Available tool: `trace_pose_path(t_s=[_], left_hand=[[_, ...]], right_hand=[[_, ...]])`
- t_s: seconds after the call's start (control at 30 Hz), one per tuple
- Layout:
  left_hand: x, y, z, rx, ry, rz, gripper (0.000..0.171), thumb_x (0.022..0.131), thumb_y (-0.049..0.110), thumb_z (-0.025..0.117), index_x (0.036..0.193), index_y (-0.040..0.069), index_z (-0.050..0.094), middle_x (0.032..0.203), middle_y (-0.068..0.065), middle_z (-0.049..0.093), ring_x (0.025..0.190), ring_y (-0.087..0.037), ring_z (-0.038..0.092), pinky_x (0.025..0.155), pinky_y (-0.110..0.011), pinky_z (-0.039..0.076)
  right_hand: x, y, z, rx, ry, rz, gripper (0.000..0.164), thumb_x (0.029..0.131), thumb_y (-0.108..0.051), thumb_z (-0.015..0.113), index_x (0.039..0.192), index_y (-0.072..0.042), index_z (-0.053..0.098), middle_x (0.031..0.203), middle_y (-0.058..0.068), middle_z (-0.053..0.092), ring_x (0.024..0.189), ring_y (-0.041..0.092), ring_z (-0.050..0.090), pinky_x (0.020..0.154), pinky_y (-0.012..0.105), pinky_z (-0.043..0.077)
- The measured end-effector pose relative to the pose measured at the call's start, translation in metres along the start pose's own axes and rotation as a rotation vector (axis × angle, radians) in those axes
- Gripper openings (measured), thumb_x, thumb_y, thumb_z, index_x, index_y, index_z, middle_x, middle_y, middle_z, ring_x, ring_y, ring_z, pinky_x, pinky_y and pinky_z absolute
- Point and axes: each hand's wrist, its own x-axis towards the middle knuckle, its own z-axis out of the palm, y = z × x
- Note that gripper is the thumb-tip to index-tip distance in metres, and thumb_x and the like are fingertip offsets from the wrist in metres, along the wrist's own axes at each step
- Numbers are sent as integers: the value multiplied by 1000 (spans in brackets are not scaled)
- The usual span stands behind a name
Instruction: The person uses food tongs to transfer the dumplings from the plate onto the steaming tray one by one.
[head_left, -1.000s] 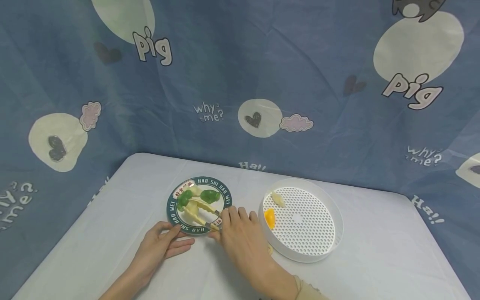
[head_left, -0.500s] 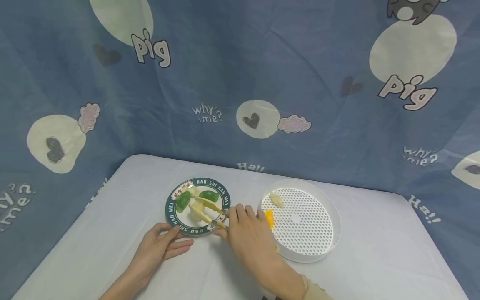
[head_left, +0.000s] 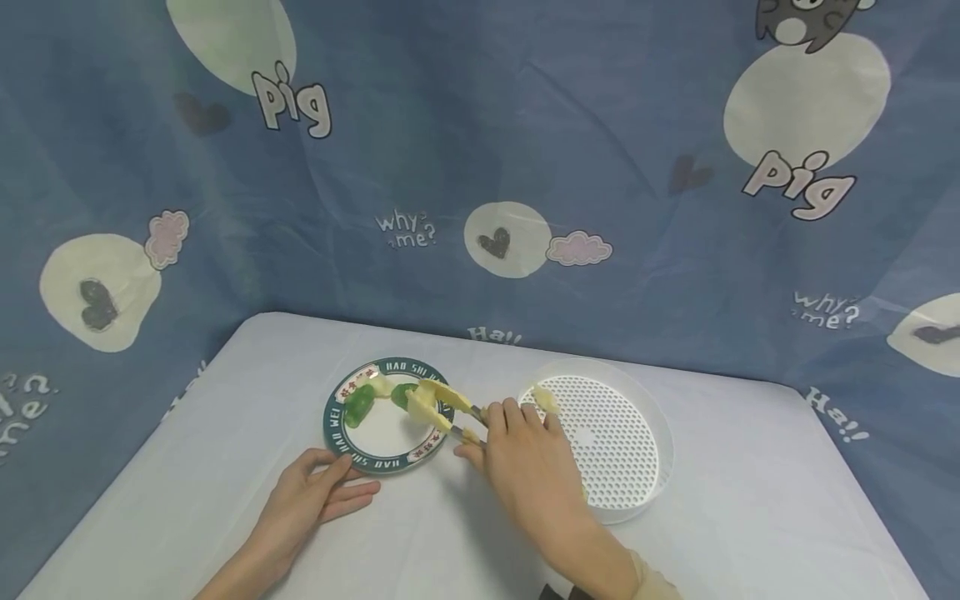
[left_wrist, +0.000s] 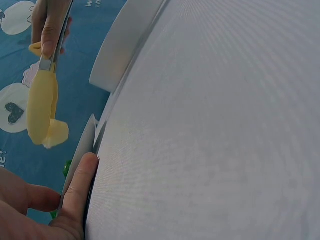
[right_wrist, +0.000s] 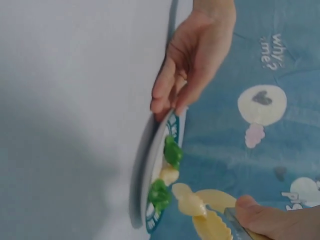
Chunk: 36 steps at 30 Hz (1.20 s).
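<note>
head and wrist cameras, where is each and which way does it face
Head: worn on the head, facing forward and down at the plate, white sieve and backdrop; left grip, right grip and forearms show.
Left wrist: on that wrist, facing the plate's edge and yellow tongs; left grip bottom left, right grip top left.
Right wrist: on that wrist, facing the tongs' tips and plate; right grip lower right, left grip top.
Shared: both wrist views show the plate side-on and a pale piece in the tongs.
</note>
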Motion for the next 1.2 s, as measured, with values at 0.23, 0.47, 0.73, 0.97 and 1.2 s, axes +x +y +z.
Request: trace_pose_path(t_s=[0.23, 0.47, 0.73, 0.97, 1.2], left_hand=[[-2, 0, 0, -3, 0, 1, 50, 109, 29, 45, 140, -8, 32, 122, -24, 67, 101, -26, 77, 88, -34, 69], [-1, 0, 0, 4, 0, 3, 50, 109, 29, 45, 139, -8, 33, 120, -23, 68, 101, -26, 77, 88, -34, 68], [-1, 1, 1, 17, -1, 4, 49, 109, 28, 45, 139, -8, 32, 120, -23, 68, 100, -26, 77, 88, -34, 69], [0, -1, 0, 15, -5, 9, 51, 109, 30, 45, 140, -9, 32, 120, -22, 68, 101, -26, 77, 89, -33, 68], [0, -1, -1, 11, -8, 15, 50, 109, 30, 45, 140, -8, 33, 120, -22, 68, 101, -26, 77, 89, -33, 68]], right_hand=[[-5, 19, -7, 3, 20, 31, 57, 92, -68, 56, 101, -12, 62, 78, -4, 49, 67, 13, 40, 52, 22, 32], [-11, 42, -14, 18, 42, 77, 54, 94, -64, 58, 100, -10, 62, 78, -2, 53, 67, 15, 47, 51, 25, 35], [-20, 65, -20, 70, -51, 175, 57, 94, -61, 60, 114, -8, 64, 93, 2, 66, 79, 18, 59, 56, 27, 40], [-31, 83, -25, 28, -37, 193, 55, 95, -58, 62, 108, -5, 65, 78, 2, 56, 66, 16, 42, 53, 23, 30], [-40, 93, -24, 49, -65, 226, 53, 95, -57, 62, 109, -6, 65, 77, 1, 53, 65, 15, 39, 53, 22, 26]])
